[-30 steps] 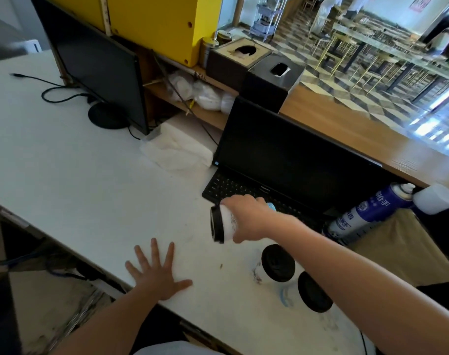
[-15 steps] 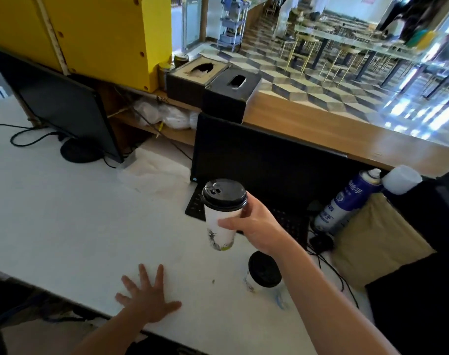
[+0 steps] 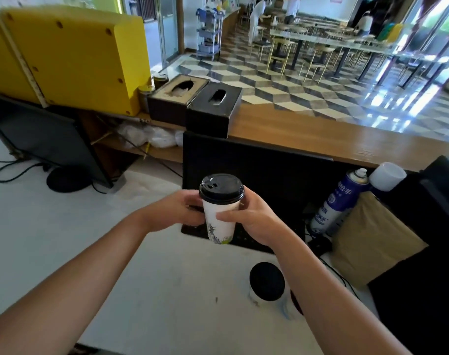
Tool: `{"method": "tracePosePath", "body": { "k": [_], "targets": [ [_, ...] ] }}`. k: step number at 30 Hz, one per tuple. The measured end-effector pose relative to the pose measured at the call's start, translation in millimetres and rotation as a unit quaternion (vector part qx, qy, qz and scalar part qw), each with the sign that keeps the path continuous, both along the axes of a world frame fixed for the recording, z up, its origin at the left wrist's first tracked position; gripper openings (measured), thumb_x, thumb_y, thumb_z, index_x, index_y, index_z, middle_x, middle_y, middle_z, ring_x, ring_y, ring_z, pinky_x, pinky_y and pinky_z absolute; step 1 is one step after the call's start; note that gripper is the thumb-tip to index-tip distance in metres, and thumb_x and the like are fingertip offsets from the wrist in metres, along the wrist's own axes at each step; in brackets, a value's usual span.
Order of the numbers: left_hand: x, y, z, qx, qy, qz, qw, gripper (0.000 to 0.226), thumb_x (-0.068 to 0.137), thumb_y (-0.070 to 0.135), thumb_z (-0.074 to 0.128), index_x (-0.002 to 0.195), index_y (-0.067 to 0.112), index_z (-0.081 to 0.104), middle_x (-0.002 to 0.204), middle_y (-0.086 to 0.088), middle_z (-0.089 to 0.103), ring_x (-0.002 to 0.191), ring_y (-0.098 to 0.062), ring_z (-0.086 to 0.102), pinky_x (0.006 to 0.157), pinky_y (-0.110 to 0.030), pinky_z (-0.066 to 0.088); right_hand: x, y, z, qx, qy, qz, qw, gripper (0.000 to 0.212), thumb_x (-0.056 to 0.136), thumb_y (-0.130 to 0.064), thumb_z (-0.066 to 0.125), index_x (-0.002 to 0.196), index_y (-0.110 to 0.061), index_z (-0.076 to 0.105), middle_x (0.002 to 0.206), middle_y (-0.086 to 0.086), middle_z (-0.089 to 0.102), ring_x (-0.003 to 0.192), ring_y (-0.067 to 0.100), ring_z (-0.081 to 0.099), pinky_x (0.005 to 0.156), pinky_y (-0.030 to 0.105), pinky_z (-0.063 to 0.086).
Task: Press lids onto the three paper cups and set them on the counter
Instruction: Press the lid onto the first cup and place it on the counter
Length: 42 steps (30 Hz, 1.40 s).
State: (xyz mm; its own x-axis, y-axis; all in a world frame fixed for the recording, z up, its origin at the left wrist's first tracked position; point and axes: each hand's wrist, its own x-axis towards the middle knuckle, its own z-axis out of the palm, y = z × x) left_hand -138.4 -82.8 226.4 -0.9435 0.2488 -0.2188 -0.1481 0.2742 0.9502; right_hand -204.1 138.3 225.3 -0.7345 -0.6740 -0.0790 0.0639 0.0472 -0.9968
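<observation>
A white paper cup (image 3: 219,221) with a printed pattern and a black lid (image 3: 221,188) is held upright in the air over the laptop's keyboard. My right hand (image 3: 249,217) wraps it from the right and my left hand (image 3: 182,211) grips it from the left. A second lidded cup (image 3: 266,281) stands on the white table (image 3: 64,239) below my right forearm. A sliver of a third cup shows beside it, mostly hidden by that forearm.
An open black laptop (image 3: 256,175) sits just behind the held cup. A wooden counter (image 3: 320,139) runs behind it with two tissue boxes (image 3: 213,108). A blue spray can (image 3: 338,198) and a tan cushion (image 3: 371,239) lie right; a monitor (image 3: 39,137) stands left.
My left hand has lifted off the table and taken hold of the cup beside my right hand. The cup was turned upright earlier and stays raised; the view has tilted up.
</observation>
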Motion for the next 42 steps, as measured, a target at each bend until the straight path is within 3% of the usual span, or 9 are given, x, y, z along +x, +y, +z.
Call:
{"method": "tracePosePath", "body": {
  "k": [4, 10, 13, 17, 22, 28, 34, 39, 42],
  "targets": [
    [-28, -8, 26, 0.029, 0.03, -0.06, 0.997, 0.052, 0.083, 0.001, 0.072, 0.129, 0.025, 0.061, 0.128, -0.003, 0.067, 0.118, -0.024, 0.065, 0.092, -0.027, 0.055, -17, -9, 24, -0.027, 0.021, -0.008, 0.999, 0.065, 0.07, -0.007, 0.086, 0.13, -0.016, 0.06, 0.124, 0.012, 0.071, 0.12, 0.03, 0.065, 0.104, 0.052, 0.051],
    [-65, -13, 57, 0.094, 0.036, -0.102, 0.99, 0.058, 0.084, -0.006, 0.07, 0.136, 0.016, 0.054, 0.138, -0.012, 0.059, 0.127, -0.035, 0.057, 0.104, -0.048, 0.049, -43, -7, 60, -0.109, -0.009, 0.025, 0.994, 0.064, 0.075, 0.011, 0.073, 0.135, -0.003, 0.055, 0.13, 0.023, 0.065, 0.121, 0.036, 0.063, 0.104, 0.047, 0.051],
    [-81, -11, 68, 0.143, 0.042, -0.115, 0.982, 0.056, 0.086, -0.009, 0.065, 0.138, 0.011, 0.052, 0.141, -0.014, 0.056, 0.13, -0.036, 0.054, 0.107, -0.049, 0.046, -57, -5, 75, -0.129, -0.017, 0.036, 0.991, 0.064, 0.078, 0.011, 0.068, 0.138, 0.006, 0.049, 0.136, 0.032, 0.057, 0.122, 0.041, 0.059, 0.107, 0.053, 0.046],
    [-102, -9, 82, 0.187, 0.065, -0.123, 0.972, 0.051, 0.087, -0.003, 0.067, 0.134, 0.014, 0.057, 0.141, -0.012, 0.056, 0.129, -0.035, 0.055, 0.102, -0.044, 0.05, -76, -3, 95, -0.152, -0.011, 0.066, 0.986, 0.055, 0.085, 0.015, 0.06, 0.138, 0.003, 0.052, 0.128, 0.023, 0.063, 0.119, 0.036, 0.061, 0.1, 0.047, 0.05],
    [-122, -2, 106, 0.185, 0.091, -0.123, 0.971, 0.051, 0.084, 0.002, 0.072, 0.131, 0.017, 0.06, 0.136, -0.011, 0.061, 0.127, -0.032, 0.057, 0.098, -0.043, 0.052, -101, 2, 119, -0.153, 0.006, 0.075, 0.985, 0.055, 0.087, 0.015, 0.057, 0.14, 0.003, 0.049, 0.132, 0.025, 0.06, 0.123, 0.04, 0.057, 0.107, 0.054, 0.046],
    [-137, 5, 125, 0.14, 0.144, -0.049, 0.978, 0.055, 0.081, 0.011, 0.077, 0.132, 0.016, 0.057, 0.134, -0.014, 0.06, 0.124, -0.033, 0.059, 0.102, -0.051, 0.048, -125, 3, 131, -0.122, 0.028, 0.038, 0.991, 0.061, 0.083, 0.016, 0.064, 0.14, 0.003, 0.048, 0.137, 0.029, 0.057, 0.126, 0.041, 0.056, 0.109, 0.056, 0.045],
    [-147, 33, 123, 0.096, 0.184, 0.142, 0.968, 0.054, 0.08, 0.007, 0.079, 0.128, 0.02, 0.058, 0.122, -0.001, 0.067, 0.109, -0.023, 0.068, 0.1, -0.049, 0.053, -141, -5, 125, -0.109, 0.05, -0.03, 0.992, 0.058, 0.082, 0.009, 0.072, 0.136, -0.001, 0.055, 0.136, 0.021, 0.062, 0.128, 0.038, 0.058, 0.109, 0.057, 0.046],
    [-157, 54, 109, 0.046, 0.236, 0.268, 0.933, 0.063, 0.077, 0.023, 0.083, 0.131, 0.024, 0.052, 0.123, 0.008, 0.062, 0.108, -0.012, 0.062, 0.093, -0.035, 0.052, -148, -5, 117, -0.087, 0.103, -0.067, 0.989, 0.048, 0.086, -0.003, 0.075, 0.131, -0.011, 0.064, 0.128, 0.007, 0.071, 0.123, 0.027, 0.064, 0.108, 0.052, 0.049],
    [-161, 54, 106, 0.024, 0.246, 0.247, 0.937, 0.065, 0.077, 0.027, 0.083, 0.133, 0.027, 0.049, 0.12, 0.013, 0.06, 0.105, -0.005, 0.06, 0.087, -0.028, 0.051, -152, -1, 113, -0.061, 0.14, -0.105, 0.983, 0.043, 0.087, -0.006, 0.075, 0.128, -0.018, 0.068, 0.123, 0.0, 0.074, 0.118, 0.017, 0.067, 0.105, 0.045, 0.051]
  ]
}}
